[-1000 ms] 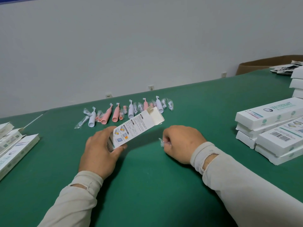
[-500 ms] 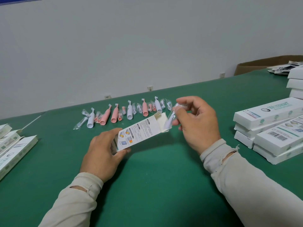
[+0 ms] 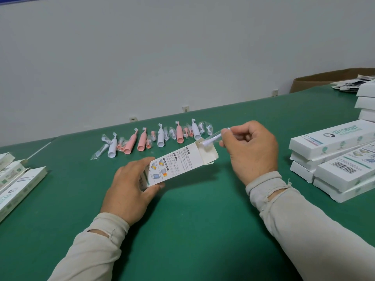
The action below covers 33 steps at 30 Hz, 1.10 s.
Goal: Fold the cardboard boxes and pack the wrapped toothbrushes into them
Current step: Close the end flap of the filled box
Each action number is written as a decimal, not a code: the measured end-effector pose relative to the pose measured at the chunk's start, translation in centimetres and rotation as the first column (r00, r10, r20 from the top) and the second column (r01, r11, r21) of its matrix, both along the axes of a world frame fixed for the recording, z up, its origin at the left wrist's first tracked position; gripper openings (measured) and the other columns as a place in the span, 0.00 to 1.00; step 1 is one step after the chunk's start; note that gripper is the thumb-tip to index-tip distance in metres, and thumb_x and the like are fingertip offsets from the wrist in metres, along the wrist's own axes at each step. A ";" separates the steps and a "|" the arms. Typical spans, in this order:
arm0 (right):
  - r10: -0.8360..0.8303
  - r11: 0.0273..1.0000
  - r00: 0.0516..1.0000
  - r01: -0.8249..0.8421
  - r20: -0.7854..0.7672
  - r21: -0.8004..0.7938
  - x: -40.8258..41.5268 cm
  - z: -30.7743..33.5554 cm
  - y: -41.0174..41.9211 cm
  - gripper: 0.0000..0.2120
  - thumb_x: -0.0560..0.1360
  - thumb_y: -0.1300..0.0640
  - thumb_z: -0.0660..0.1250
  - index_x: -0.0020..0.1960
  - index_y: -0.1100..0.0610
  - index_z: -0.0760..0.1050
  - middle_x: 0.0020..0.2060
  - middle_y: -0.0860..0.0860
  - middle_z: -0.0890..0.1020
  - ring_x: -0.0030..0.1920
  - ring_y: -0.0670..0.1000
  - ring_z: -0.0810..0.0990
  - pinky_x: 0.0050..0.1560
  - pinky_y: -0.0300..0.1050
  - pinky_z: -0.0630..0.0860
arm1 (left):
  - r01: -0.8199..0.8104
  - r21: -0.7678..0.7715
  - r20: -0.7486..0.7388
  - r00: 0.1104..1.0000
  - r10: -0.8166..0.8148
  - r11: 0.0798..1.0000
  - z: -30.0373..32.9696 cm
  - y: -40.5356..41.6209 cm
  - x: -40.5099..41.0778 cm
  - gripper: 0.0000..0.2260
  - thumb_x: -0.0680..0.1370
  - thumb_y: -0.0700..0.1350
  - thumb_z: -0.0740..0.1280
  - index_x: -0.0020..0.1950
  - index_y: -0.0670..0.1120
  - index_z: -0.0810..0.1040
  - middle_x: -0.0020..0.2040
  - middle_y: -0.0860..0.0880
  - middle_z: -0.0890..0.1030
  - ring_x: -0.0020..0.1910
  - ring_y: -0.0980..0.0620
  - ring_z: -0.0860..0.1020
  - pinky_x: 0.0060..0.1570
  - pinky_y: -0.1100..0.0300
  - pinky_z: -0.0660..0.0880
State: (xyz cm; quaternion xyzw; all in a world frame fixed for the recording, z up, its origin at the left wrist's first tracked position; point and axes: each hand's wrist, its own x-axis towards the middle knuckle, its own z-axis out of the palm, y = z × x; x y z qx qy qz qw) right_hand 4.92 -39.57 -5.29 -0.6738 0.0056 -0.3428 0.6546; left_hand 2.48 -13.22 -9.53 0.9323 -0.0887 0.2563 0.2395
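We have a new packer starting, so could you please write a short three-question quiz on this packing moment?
1. True or false: the left hand grips the open box.
2. What does the right hand pinch? A) a pink handle B) a wrapped brush head C) a barcode label
3. Fill in: the box's open end faces the ____ hand.

Key: 1 true; 2 B; 3 right.

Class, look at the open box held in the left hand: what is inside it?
A wrapped brush head, pinched by the right hand, enters the open box at its mouth. The box's walls and the left hand hide anything deeper.
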 end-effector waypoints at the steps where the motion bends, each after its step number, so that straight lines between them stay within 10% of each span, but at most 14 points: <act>1: 0.019 1.000 1.000 -0.020 -0.013 -0.010 0.0 0.0 0.0 0.06 0.69 0.51 0.74 0.37 0.50 0.78 0.33 0.47 0.85 0.39 0.50 0.86 0.45 0.53 0.83 | 0.003 -0.006 -0.001 1.000 -0.003 1.000 0.0 0.0 0.0 0.26 0.71 0.51 0.77 0.66 0.63 0.72 0.57 0.63 0.74 0.58 0.51 0.71 0.56 0.55 0.67; 5: 0.151 0.988 0.988 -0.153 -0.035 -0.036 -0.8 -0.5 1.2 0.06 0.71 0.50 0.76 0.38 0.51 0.83 0.37 0.44 0.85 0.40 0.45 0.84 0.44 0.45 0.79 | 0.025 -0.025 0.001 1.000 -0.025 0.999 0.0 0.0 -0.1 0.27 0.71 0.52 0.76 0.65 0.66 0.70 0.56 0.65 0.74 0.56 0.52 0.71 0.55 0.54 0.69; 11: 0.502 0.760 0.799 -0.590 -0.331 -0.272 -1.6 -1.0 2.8 0.20 0.73 0.31 0.57 0.47 0.38 0.85 0.79 0.42 0.59 0.78 0.43 0.53 0.78 0.50 0.50 | 0.071 -0.065 -0.013 0.997 -0.072 0.995 -0.1 -0.2 0.1 0.26 0.71 0.52 0.76 0.65 0.65 0.71 0.56 0.62 0.77 0.56 0.51 0.73 0.55 0.49 0.74; 16: 0.458 0.833 0.873 -0.487 -0.166 -0.262 -1.2 0.3 0.1 0.16 0.68 0.49 0.63 0.55 0.40 0.78 0.63 0.40 0.75 0.56 0.34 0.75 0.58 0.37 0.71 | 0.042 -0.071 -0.022 0.999 -0.043 0.997 -0.1 0.1 0.2 0.25 0.71 0.52 0.77 0.65 0.62 0.73 0.55 0.60 0.78 0.55 0.50 0.73 0.55 0.48 0.74; 20: 0.422 0.568 0.854 -0.510 -0.302 -0.646 -0.8 -0.1 -1.3 0.37 0.69 0.55 0.64 0.74 0.34 0.59 0.66 0.34 0.66 0.59 0.35 0.72 0.57 0.33 0.71 | 0.045 -0.066 -0.033 0.998 -0.048 0.997 -0.1 0.2 0.1 0.25 0.71 0.52 0.76 0.65 0.64 0.72 0.56 0.62 0.77 0.56 0.51 0.73 0.55 0.48 0.74; 33: 0.354 0.736 0.928 -0.351 -0.113 -0.579 -0.7 -0.8 -0.3 0.13 0.79 0.55 0.68 0.63 0.48 0.81 0.52 0.43 0.78 0.52 0.41 0.77 0.58 0.34 0.72 | 0.064 -0.054 -0.027 0.997 -0.065 0.997 -0.1 0.1 0.0 0.26 0.71 0.51 0.77 0.61 0.70 0.69 0.55 0.65 0.75 0.56 0.52 0.71 0.55 0.54 0.71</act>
